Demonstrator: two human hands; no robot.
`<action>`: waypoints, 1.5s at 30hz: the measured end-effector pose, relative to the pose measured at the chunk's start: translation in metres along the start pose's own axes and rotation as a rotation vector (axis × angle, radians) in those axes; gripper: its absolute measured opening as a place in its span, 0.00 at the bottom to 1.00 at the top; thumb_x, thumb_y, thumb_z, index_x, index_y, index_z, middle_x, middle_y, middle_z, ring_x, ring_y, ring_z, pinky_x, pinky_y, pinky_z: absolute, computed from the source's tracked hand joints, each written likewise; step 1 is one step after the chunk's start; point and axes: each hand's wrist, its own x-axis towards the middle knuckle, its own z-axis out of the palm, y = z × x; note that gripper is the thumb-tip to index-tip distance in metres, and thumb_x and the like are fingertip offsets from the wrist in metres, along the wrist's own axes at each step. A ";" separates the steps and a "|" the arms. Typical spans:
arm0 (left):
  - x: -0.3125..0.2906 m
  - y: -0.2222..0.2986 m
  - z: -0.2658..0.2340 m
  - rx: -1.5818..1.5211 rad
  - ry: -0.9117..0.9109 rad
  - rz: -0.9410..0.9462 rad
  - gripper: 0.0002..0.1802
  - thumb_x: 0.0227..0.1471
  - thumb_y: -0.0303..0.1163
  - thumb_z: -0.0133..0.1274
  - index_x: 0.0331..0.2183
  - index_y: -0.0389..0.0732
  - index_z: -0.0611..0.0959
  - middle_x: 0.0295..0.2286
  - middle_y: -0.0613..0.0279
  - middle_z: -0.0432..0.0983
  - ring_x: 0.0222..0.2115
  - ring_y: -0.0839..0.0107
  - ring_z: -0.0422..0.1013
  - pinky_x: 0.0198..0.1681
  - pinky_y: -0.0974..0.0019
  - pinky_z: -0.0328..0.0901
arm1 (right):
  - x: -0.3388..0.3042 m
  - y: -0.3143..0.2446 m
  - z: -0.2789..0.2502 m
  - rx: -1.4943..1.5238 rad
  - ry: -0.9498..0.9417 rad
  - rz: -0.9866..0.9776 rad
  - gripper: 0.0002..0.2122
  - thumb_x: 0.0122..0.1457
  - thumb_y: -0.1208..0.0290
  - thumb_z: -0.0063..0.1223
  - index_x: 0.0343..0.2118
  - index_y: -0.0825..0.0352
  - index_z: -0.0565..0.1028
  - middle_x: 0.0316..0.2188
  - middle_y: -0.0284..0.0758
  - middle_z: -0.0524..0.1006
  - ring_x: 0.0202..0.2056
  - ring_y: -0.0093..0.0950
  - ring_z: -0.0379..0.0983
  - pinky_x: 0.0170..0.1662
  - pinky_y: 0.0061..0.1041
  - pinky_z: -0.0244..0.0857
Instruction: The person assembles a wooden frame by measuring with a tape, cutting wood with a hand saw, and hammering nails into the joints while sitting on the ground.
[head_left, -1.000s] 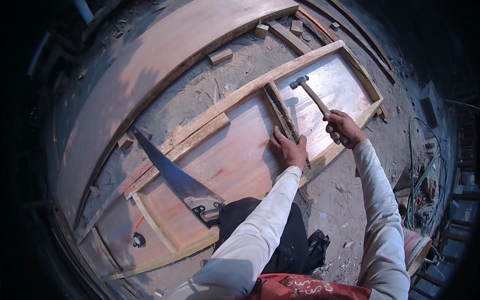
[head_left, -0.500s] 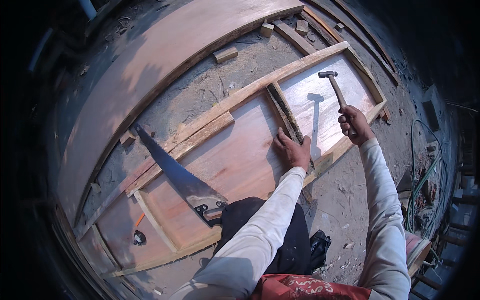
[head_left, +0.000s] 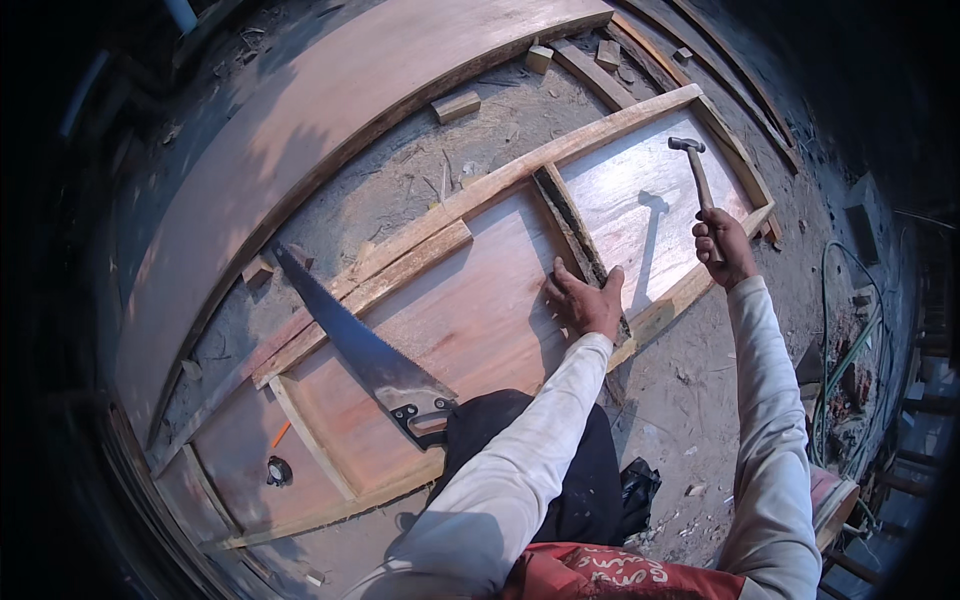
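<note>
Raised above the right part of a wooden panel frame (head_left: pixel 515 182), my right hand (head_left: pixel 726 246) is closed round the handle of a hammer (head_left: pixel 686 145). The hammer head points up and away from me and touches nothing; its shadow falls on the panel's pale sheet. My left hand (head_left: pixel 584 302) grips a dark-edged wooden crosspiece (head_left: pixel 566 222) near its near end, thumb on the right side and fingers on the left. A handsaw (head_left: pixel 350 335) with a blue blade lies slantwise over the frame, its black handle beside my leg.
A tape measure (head_left: pixel 279 471) and an orange pencil (head_left: pixel 281 434) lie on the panel's left part. Beyond stands a long sheet-faced panel (head_left: pixel 230 170). Wood offcuts (head_left: pixel 457 107) are scattered on the dirt between the panels. A green hose (head_left: pixel 853 355) coils at far right; a black plastic bag (head_left: pixel 638 492) sits nearby.
My right hand and the hammer have shifted right and slightly nearer, and the hammer's shadow has moved right too. My left hand stays on the crosspiece.
</note>
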 end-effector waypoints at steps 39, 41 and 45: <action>0.234 -0.048 -0.186 0.807 0.085 0.507 0.26 0.60 0.53 0.44 0.41 0.39 0.80 0.43 0.49 0.77 0.49 0.53 0.69 0.55 0.49 0.56 | -0.025 0.022 0.067 -0.245 -0.032 0.096 0.09 0.65 0.62 0.48 0.37 0.61 0.65 0.21 0.27 0.68 0.14 0.16 0.62 0.14 0.18 0.54; 0.228 -0.038 -0.173 0.780 0.031 0.495 0.26 0.60 0.53 0.44 0.42 0.39 0.80 0.44 0.48 0.77 0.49 0.53 0.69 0.55 0.49 0.55 | 0.008 0.029 0.027 0.126 0.113 -0.035 0.09 0.66 0.62 0.46 0.38 0.62 0.64 0.21 0.27 0.67 0.17 0.17 0.63 0.17 0.17 0.57; 0.232 -0.055 -0.191 0.810 0.043 0.479 0.26 0.60 0.53 0.44 0.42 0.38 0.80 0.44 0.48 0.77 0.49 0.53 0.69 0.54 0.49 0.55 | -0.050 0.061 0.119 -0.283 -0.389 0.338 0.10 0.66 0.62 0.47 0.39 0.63 0.64 0.20 0.29 0.66 0.14 0.18 0.60 0.13 0.18 0.54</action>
